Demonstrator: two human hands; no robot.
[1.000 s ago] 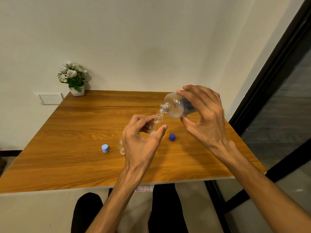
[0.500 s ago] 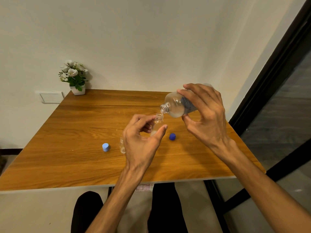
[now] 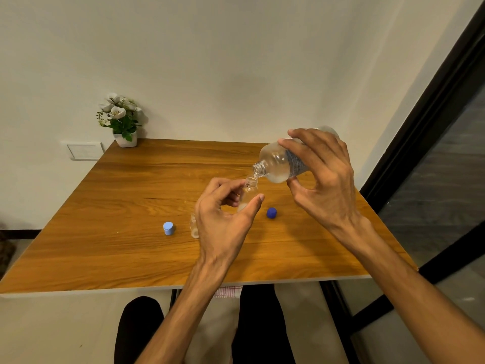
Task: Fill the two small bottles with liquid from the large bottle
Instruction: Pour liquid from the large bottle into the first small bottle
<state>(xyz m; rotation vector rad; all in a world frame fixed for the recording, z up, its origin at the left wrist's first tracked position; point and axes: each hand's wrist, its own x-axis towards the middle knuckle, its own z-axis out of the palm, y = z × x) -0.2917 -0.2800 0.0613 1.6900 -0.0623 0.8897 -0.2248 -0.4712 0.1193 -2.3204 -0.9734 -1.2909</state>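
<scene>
Plain off-white walls meet behind a wooden table (image 3: pixel 131 206) with a warm orange grain, and a dark-framed glass door (image 3: pixel 446 158) runs down the right side. At the table's far left corner stands a small white pot of artificial flowers (image 3: pixel 121 119), with a wall switch plate (image 3: pixel 85 151) just beside it on the wall.

Your right hand (image 3: pixel 325 185) is wrapped around the large clear bottle (image 3: pixel 278 164), fingers over the top and thumb underneath, tipping it steeply so its open neck points down and to the left. That neck sits just above the mouth of a small clear bottle (image 3: pixel 249 193), which your left hand (image 3: pixel 223 222) pinches upright between thumb and fingers above the table. A little liquid shows near the bottom of this small bottle.

The second small bottle (image 3: pixel 193 225) stands on the table, mostly hidden behind your left hand; you cannot tell how full it is. A light blue cap (image 3: pixel 168 228) lies on the table to its left, and a dark blue cap (image 3: pixel 271 213) lies to the right of your left hand, below the large bottle.
</scene>
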